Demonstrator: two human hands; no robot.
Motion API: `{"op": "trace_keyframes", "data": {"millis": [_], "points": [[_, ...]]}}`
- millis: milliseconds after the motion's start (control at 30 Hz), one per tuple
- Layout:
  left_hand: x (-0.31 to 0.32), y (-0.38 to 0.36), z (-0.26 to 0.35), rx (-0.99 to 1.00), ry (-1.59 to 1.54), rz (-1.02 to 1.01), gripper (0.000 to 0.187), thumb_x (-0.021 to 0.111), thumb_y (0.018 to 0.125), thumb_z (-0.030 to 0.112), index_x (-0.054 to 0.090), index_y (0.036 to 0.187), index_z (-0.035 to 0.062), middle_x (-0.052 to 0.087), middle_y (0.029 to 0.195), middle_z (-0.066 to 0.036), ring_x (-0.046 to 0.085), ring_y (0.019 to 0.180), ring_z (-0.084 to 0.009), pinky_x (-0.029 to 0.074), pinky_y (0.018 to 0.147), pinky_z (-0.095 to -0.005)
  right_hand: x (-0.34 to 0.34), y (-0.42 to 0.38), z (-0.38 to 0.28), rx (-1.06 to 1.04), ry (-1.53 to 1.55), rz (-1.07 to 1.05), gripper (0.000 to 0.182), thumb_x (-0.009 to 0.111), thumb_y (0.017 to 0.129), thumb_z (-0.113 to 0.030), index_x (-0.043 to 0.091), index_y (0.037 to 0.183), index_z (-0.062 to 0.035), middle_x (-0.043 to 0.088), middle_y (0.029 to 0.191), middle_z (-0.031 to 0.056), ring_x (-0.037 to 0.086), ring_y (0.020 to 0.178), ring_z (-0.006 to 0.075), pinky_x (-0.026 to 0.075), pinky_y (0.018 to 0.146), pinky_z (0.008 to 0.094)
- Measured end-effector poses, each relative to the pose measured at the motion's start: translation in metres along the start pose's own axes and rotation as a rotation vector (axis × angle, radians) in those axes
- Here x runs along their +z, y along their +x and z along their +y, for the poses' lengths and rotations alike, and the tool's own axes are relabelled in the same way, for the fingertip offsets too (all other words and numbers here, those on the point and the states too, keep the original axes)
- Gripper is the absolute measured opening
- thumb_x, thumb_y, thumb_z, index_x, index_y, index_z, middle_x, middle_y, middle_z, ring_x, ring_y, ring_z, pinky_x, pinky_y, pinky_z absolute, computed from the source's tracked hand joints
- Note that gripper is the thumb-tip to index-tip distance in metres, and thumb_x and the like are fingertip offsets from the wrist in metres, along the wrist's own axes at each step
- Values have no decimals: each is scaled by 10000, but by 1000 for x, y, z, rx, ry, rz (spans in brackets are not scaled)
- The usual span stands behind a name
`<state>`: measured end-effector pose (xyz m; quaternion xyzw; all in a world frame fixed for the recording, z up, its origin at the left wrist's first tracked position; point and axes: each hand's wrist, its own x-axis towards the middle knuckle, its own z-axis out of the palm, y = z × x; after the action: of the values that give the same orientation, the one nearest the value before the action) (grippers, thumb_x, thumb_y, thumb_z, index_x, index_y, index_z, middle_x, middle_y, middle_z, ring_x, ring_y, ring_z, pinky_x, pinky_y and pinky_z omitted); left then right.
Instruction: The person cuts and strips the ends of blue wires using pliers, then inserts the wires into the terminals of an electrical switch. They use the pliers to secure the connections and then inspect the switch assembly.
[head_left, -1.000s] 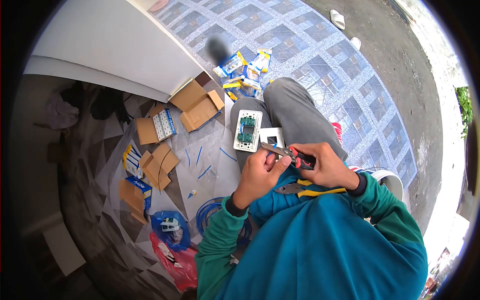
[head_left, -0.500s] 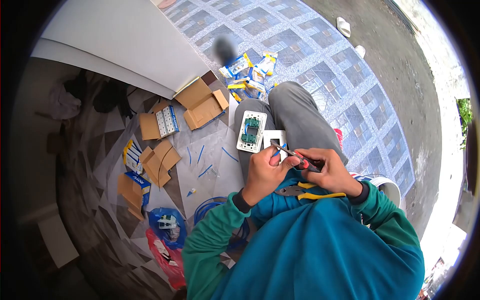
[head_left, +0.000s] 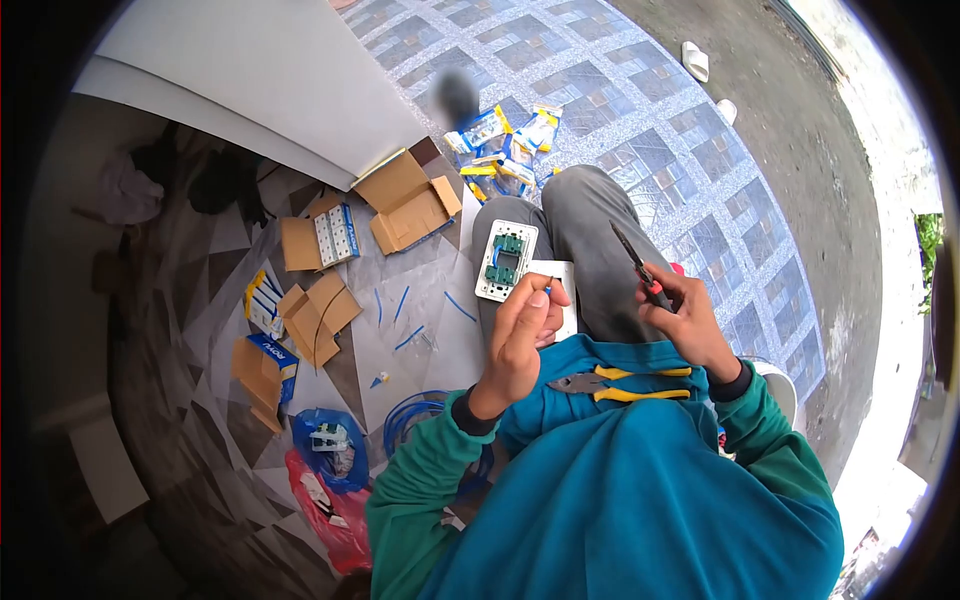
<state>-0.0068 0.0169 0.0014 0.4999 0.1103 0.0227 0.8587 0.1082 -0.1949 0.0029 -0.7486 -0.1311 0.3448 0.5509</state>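
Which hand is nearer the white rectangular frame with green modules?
Left. The left hand is just off the frame's lower right corner in view; the right hand, holding red-and-black pliers, is farther right.

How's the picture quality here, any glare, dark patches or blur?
In the head view, wide-angle distortion bends the tiled floor; the far right glares white; the left side sinks into shadow; a dark round patch is blurred; the yellow-handled pliers look fairly sharp.

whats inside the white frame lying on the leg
Inside the white frame are two green parts, one at each end, and some blue wire on their left. Their undersides, and the patch of grey trouser leg beneath, are covered.
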Motion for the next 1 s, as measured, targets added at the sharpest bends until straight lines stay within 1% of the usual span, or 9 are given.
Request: {"op": "trace_keyframes", "data": {"millis": [100,167,300,400,467,567,733,833,1000], "points": [[6,-3,7,-45,-152,-35,245,386,1017,247,491,1056,29,458,729,-21,390,679,-97,331,629,-243,-6,3,7,-129,-348,55,545,665,708,-95,559,1224,44,585,932,109,556,848,194,438,786,308],[0,-3,2,4,-282,-129,272,367,1035,259,480,1149,40,599,865,-104,547,823,-195,427,787,-326,-9,9,28,-331,-928,175,663,729,638,-194,522,1232,17,544,1000,153,522,929,304,399,862,393],[3,-3,3,3,-407,-149,268,326,1044,255,472,1184,80,597,1203,-237,550,1176,-323,364,1055,-467,0,11,36,-439,-1117,172,765,769,655,-392,503,1253,4,499,1121,163,465,1039,341,334,929,463],[6,-5,-1,34,-428,-107,263,310,1047,242,475,1182,88,549,1285,-253,520,1225,-332,348,1073,-466,3,15,34,-580,-1214,241,741,745,713,-437,504,1245,18,477,1215,185,444,1110,354,319,954,477],[3,-4,-6,31,-464,-136,267,296,1051,238,481,1183,99,488,1362,-255,490,1263,-339,334,1086,-463,7,15,24,-584,-1139,272,583,727,775,-357,554,1194,9,501,1232,178,464,1131,348,336,962,459],[5,-5,-8,47,-520,-91,272,310,1052,259,510,1165,114,446,1408,-241,440,1310,-347,307,1111,-460,18,9,-2,-533,-431,75,212,679,834,-109,651,1009,7,646,962,129,619,889,251,473,790,333],[6,-6,-12,88,-525,-57,259,330,1048,260,512,1162,116,433,1414,-247,430,1316,-354,312,1112,-463,42,-4,-22,-388,4,-244,181,654,885,-95,657,1020,25,676,906,108,634,854,161,497,785,305],[8,-11,-14,111,-411,-3,255,368,1040,269,503,1162,91,428,1414,-255,419,1327,-341,309,1114,-452,62,-8,-32,-56,456,-359,227,680,903,-156,677,1030,33,683,942,88,633,894,103,520,815,259],[5,-22,-27,200,5,63,244,467,1011,182,595,1065,-19,523,1326,-157,545,1106,-152,436,936,-285,69,2,-14,-10,383,-285,202,684,899,-147,690,976,39,690,831,61,633,752,98,525,718,251]]}}
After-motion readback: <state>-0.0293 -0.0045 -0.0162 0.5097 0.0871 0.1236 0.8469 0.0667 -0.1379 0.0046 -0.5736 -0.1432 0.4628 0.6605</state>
